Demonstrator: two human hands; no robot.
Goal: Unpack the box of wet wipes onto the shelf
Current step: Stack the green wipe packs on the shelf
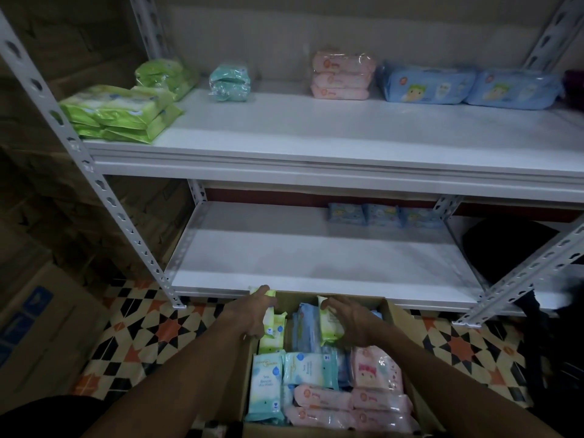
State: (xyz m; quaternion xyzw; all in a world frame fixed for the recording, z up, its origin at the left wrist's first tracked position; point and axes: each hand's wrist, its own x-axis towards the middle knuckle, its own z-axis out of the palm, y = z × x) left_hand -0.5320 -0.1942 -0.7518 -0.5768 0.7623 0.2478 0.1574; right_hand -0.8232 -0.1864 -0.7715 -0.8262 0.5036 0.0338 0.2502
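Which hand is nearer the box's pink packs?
Right. The right hand, gripping a green pack, is just beyond the pink packs; the left hand grips another at the box's left wall.

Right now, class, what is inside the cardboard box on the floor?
Wet-wipe packs: teal packs and pink packs nearest, blue packs standing behind, green packs held by the left hand and right hand. Anything beneath, and the bottom of the cardboard box, is covered.

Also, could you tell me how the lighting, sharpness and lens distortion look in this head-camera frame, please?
Head view: dim overall, the upper shelf board brightest, the cartons at left nearly lost in shadow; wide-angle lens splays the shelf uprights; soft focus, with the left hand and right hand slightly smeared and print on the boxed wipe packs barely legible.
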